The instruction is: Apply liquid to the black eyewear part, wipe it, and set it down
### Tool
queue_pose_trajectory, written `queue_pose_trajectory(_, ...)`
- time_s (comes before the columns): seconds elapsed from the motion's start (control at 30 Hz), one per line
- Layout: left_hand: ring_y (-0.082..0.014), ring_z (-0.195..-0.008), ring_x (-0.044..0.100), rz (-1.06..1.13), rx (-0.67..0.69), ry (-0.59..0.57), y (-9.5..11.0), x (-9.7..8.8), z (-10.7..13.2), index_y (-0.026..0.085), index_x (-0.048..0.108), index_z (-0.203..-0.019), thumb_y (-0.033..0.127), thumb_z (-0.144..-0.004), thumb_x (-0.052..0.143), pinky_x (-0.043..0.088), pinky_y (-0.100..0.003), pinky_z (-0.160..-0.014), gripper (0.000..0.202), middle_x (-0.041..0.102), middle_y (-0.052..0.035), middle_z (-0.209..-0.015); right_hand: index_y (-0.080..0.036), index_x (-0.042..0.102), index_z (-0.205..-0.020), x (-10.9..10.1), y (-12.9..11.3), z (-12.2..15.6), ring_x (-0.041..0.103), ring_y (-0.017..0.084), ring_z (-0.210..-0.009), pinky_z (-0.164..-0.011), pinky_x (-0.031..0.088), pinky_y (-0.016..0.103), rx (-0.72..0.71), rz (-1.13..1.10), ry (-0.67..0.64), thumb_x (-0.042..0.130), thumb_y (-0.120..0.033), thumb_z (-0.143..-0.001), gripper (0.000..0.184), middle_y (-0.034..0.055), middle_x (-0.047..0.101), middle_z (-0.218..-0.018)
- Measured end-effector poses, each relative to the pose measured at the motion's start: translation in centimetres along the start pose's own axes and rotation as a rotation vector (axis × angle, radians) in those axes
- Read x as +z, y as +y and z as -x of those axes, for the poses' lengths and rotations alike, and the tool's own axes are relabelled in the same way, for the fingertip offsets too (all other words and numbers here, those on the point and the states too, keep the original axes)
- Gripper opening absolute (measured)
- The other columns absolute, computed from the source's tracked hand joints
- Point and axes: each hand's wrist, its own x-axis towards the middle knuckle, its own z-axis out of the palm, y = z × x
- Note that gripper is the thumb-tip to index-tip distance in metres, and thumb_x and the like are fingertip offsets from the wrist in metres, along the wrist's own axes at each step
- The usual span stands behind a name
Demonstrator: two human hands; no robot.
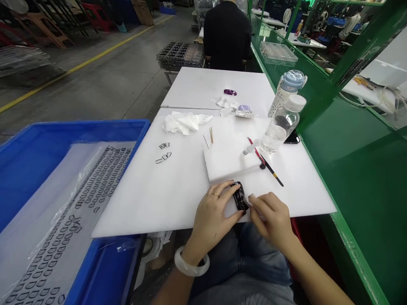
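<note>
Near the front edge of the white foam-topped table, my left hand (213, 214) grips a small glossy black plastic part (239, 196) between thumb and fingers. Its outline is rectangular and its surface has raised shapes. My right hand (270, 216) is closed close against the part's right side, with its fingertips pinched. Something small and whitish shows at those fingertips, too unclear to name. Just beyond the hands lies a white foam block (233, 156). Thin black ring-shaped pieces (163, 157) lie to the left on the table (152, 203).
A blue bin (127, 123) at left holds a sheet with rows of black rings (104, 169). At right are a clear bottle (276, 131), a blue-lidded bottle (288, 87), tweezers (272, 171) and a phone (292, 137). Crumpled tissue (182, 123) lies farther back. A person (227, 34) sits beyond.
</note>
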Motion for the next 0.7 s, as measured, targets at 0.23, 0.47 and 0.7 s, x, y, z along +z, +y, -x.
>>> queue_pose_trajectory(0.23,-0.0271,-0.110,0.059,-0.057,-0.021,0.102,0.3,1.0,0.2,0.023,0.061,-0.118,0.023,-0.069,0.079,0.054,-0.044,-0.090,0.052,0.063,-0.0059,-0.121,-0.017,0.066,-0.105,-0.7,-0.1,0.0,0.053,0.019,-0.070,-0.063,0.045,0.032,0.003,0.140,-0.058,0.050,-0.013,-0.090,0.023,0.0060,0.065,-0.079)
queue_pose_trajectory(0.47,-0.0272,-0.109,0.059,-0.099,0.010,0.121,0.0,1.1,0.5,0.024,0.060,-0.120,0.031,-0.073,0.077,0.053,-0.043,-0.088,0.051,0.063,-0.0063,-0.123,-0.017,0.061,-0.105,-3.2,3.9,-3.3,0.059,0.029,-0.089,-0.073,0.047,0.041,0.239,0.343,0.057,0.057,-0.026,-0.087,0.020,0.0134,0.067,-0.103)
queue_pose_trajectory(0.7,-0.0311,-0.121,0.054,-0.233,0.124,0.084,-1.3,1.7,1.1,0.020,0.034,-0.145,0.041,-0.069,0.076,0.046,-0.042,-0.094,0.089,0.056,-0.0124,-0.136,-0.015,0.055,-0.119,1.7,-2.1,-3.6,0.062,0.026,-0.080,-0.068,0.050,0.036,0.221,0.185,-0.197,0.060,-0.021,-0.077,0.044,0.0094,0.068,-0.087)
